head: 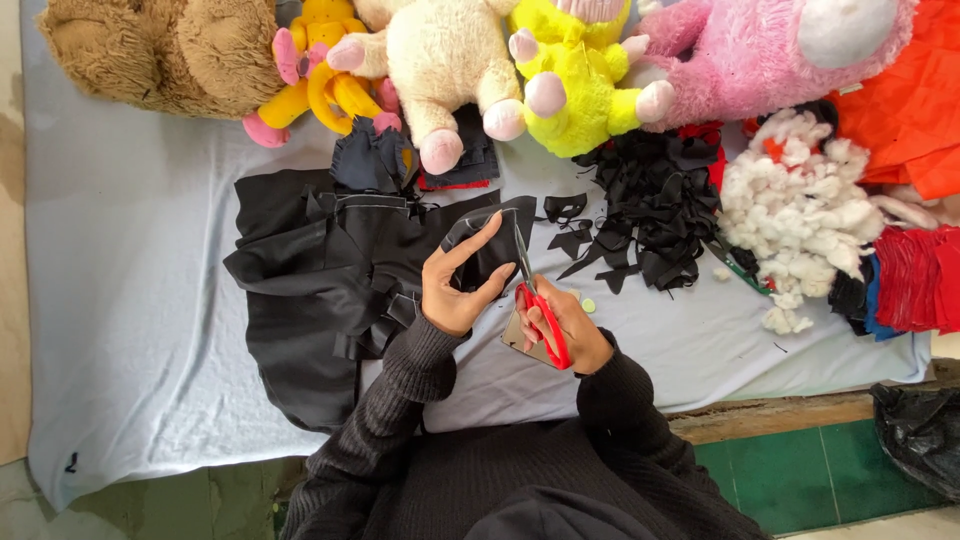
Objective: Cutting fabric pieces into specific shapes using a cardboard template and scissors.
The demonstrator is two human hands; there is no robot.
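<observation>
Gripping red-handled scissors (pixel 535 300), right hand (pixel 570 335) cuts black fabric (pixel 480 250); left hand (pixel 455 290) steadies.

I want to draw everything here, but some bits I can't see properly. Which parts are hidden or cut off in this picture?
All in the head view:
- Black fabric piece: partly covered by the left hand.
- Red-handled scissors: handle loops hidden by the right hand fingers.
- Tan card under the right hand: mostly covered, so its shape is unclear.
- Brown plush toy and pink plush toy: cut off by the top edge.
- Black bag: cut off by the right edge.
</observation>
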